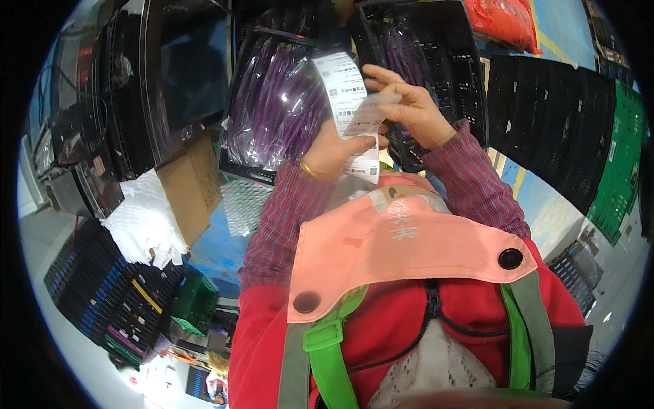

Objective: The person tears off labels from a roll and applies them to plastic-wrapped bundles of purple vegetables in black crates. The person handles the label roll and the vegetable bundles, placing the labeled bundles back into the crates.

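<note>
A white strip of printed paper labels (341, 84) runs through my left hand (329, 153), its thumb pressed over the lower part. Writing and small square codes mark the strip. My right hand (411, 107) is at the strip's right side, fingers spread and blurred. A blurred whitish part of the labels overlaps its fingertips; whether they pinch it is unclear. Beneath and left of the strip, a black plastic crate (245, 176) holds long purple eggplants (276, 102) in clear plastic film. Another dark crate (462, 97) beyond my right hand holds more wrapped eggplants (401, 51).
At left stand a cardboard box (189, 186) and white bubble wrap (148, 214). Black crates (546, 117) and a green crate (618, 163) line the right. A red-orange bag (503, 23) lies at top right. Stacked dark crates (112, 296) and a green basket (194, 304) are lower left.
</note>
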`<state>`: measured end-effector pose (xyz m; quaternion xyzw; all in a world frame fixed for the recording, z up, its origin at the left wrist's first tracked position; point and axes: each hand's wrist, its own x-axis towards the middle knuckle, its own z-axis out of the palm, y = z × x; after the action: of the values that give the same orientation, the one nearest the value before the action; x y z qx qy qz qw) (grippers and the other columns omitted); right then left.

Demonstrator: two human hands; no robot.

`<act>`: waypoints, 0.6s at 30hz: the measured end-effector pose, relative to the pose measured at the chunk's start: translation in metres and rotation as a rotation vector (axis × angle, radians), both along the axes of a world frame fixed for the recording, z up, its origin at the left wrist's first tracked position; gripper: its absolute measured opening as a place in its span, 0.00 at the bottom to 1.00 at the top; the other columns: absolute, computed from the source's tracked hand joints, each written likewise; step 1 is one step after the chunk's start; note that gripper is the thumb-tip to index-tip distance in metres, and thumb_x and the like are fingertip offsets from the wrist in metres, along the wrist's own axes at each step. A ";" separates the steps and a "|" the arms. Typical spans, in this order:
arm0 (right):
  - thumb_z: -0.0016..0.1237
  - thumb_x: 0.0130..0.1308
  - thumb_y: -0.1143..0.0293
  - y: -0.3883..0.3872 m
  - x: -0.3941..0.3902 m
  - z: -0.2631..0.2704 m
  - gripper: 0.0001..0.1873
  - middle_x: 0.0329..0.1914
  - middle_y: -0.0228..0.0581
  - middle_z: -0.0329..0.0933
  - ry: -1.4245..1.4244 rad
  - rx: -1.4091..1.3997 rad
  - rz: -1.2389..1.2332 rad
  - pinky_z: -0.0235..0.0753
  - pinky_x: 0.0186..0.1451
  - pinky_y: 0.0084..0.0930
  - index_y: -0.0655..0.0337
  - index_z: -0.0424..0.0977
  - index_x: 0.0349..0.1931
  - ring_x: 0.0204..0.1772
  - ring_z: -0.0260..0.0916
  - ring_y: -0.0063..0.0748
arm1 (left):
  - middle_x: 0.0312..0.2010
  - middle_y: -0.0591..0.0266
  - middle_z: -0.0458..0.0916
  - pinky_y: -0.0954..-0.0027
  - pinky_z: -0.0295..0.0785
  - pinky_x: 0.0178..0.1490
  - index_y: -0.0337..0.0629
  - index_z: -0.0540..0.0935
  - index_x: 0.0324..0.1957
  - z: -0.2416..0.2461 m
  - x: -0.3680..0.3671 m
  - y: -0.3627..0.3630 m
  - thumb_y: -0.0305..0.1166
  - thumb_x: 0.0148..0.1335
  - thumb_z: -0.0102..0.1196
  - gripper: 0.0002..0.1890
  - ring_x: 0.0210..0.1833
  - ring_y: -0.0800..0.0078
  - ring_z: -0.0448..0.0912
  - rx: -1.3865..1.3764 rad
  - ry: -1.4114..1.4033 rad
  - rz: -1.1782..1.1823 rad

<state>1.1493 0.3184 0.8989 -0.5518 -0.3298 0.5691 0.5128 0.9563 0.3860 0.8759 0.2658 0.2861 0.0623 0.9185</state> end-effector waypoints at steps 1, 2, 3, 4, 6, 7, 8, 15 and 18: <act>0.59 0.59 0.71 -0.007 0.007 0.004 0.07 0.70 0.50 0.62 -0.216 0.084 0.037 0.65 0.68 0.40 0.61 0.80 0.37 0.67 0.64 0.43 | 0.48 0.57 0.82 0.67 0.79 0.53 0.34 0.76 0.56 0.001 0.005 -0.001 0.19 0.59 0.59 0.21 0.48 0.68 0.82 0.058 0.061 -0.039; 0.61 0.53 0.73 -0.018 0.014 0.012 0.07 0.77 0.50 0.47 -0.376 0.128 0.112 0.51 0.75 0.46 0.59 0.79 0.32 0.74 0.52 0.50 | 0.49 0.58 0.82 0.68 0.79 0.53 0.34 0.76 0.56 0.001 0.010 -0.001 0.19 0.58 0.60 0.22 0.49 0.70 0.82 0.114 0.100 -0.078; 0.58 0.50 0.78 -0.029 0.019 0.018 0.07 0.77 0.48 0.50 -0.454 0.165 0.101 0.56 0.73 0.44 0.58 0.79 0.31 0.72 0.55 0.49 | 0.50 0.59 0.81 0.68 0.78 0.53 0.35 0.76 0.56 0.001 0.016 -0.001 0.19 0.57 0.60 0.23 0.50 0.71 0.81 0.173 0.137 -0.116; 0.55 0.49 0.80 -0.034 0.023 0.022 0.08 0.77 0.48 0.49 -0.317 0.153 0.146 0.58 0.72 0.43 0.59 0.79 0.31 0.73 0.55 0.48 | 0.51 0.60 0.81 0.69 0.78 0.53 0.36 0.76 0.57 0.002 0.021 -0.002 0.19 0.56 0.61 0.24 0.51 0.72 0.80 0.231 0.174 -0.154; 0.45 0.48 0.88 -0.045 0.028 0.025 0.14 0.74 0.48 0.54 -0.053 0.147 0.179 0.63 0.70 0.37 0.61 0.79 0.32 0.69 0.60 0.45 | 0.51 0.61 0.80 0.69 0.77 0.53 0.37 0.75 0.57 0.003 0.030 -0.005 0.19 0.56 0.62 0.25 0.52 0.73 0.80 0.270 0.160 -0.211; 0.43 0.48 0.89 -0.049 0.032 0.025 0.16 0.72 0.48 0.57 -0.117 0.136 0.166 0.65 0.69 0.36 0.61 0.79 0.33 0.68 0.62 0.44 | 0.51 0.62 0.80 0.68 0.77 0.53 0.37 0.75 0.57 0.004 0.034 -0.006 0.20 0.56 0.63 0.25 0.52 0.73 0.80 0.289 0.136 -0.232; 0.42 0.48 0.89 -0.050 0.036 0.023 0.17 0.71 0.48 0.60 -0.189 0.144 0.168 0.66 0.68 0.34 0.61 0.80 0.34 0.67 0.64 0.43 | 0.51 0.63 0.81 0.68 0.77 0.54 0.38 0.75 0.58 0.005 0.038 -0.008 0.21 0.55 0.64 0.26 0.51 0.74 0.80 0.396 0.066 -0.262; 0.52 0.64 0.79 -0.063 0.049 0.000 0.18 0.52 0.37 0.78 0.166 -0.225 -0.052 0.75 0.59 0.26 0.65 0.73 0.55 0.54 0.74 0.25 | 0.48 0.60 0.83 0.67 0.77 0.55 0.35 0.78 0.53 0.006 0.055 -0.025 0.22 0.56 0.65 0.21 0.49 0.71 0.81 0.252 0.021 -0.400; 0.59 0.57 0.72 -0.073 0.041 -0.017 0.19 0.46 0.41 0.81 0.067 -0.117 -0.007 0.77 0.51 0.28 0.69 0.77 0.49 0.50 0.77 0.28 | 0.47 0.59 0.83 0.66 0.78 0.54 0.34 0.78 0.53 -0.003 0.057 -0.034 0.21 0.57 0.64 0.21 0.48 0.69 0.82 0.200 0.050 -0.513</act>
<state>1.1904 0.2456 0.8820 -0.5627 -0.2768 0.6038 0.4921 1.0128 0.3521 0.8728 0.4205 0.2245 -0.1512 0.8660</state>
